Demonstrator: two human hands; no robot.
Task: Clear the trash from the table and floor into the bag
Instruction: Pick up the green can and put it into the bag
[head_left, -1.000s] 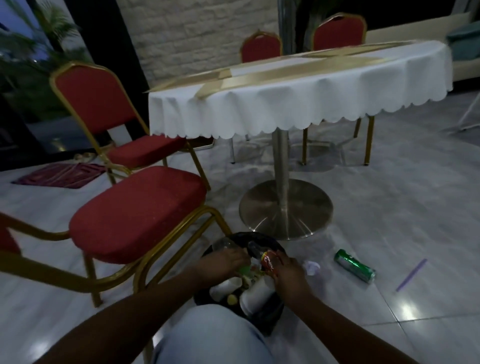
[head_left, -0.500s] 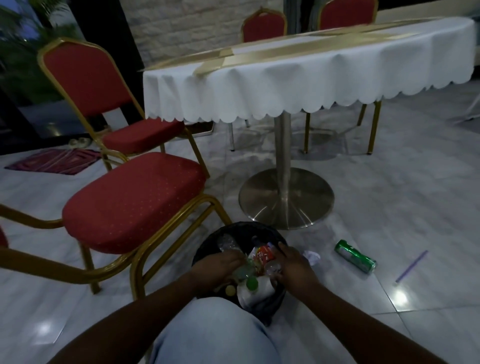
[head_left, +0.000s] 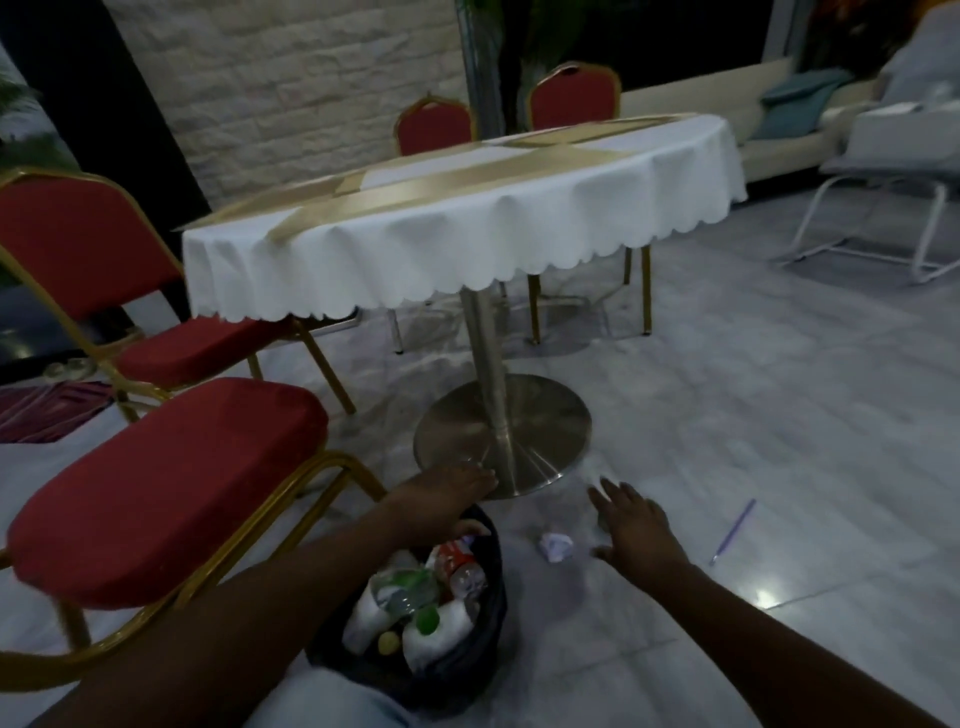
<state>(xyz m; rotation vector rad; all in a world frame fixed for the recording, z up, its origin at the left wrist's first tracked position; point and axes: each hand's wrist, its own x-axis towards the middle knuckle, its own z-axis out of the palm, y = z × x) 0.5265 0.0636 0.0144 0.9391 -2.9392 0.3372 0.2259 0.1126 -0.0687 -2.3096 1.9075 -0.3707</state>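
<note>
While the left hand (head_left: 447, 499) grips the bag (head_left: 488, 613) rim, the right hand (head_left: 636, 525) hovers spread wide, empty, near the straw (head_left: 732, 531), whose long axis slants up-right.

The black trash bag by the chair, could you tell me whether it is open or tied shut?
Open: the black trash bag shows bottles and white cups through its mouth.

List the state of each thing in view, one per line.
black trash bag: open, standing on the floor, filled with bottles and cups
crumpled paper: loose on the floor, right of the bag
purple straw: lying flat on the floor
left hand: at the bag's far rim, grip unclear
right hand: fingers spread, holding nothing, over the floor
tablecloth: draped over the table
</note>
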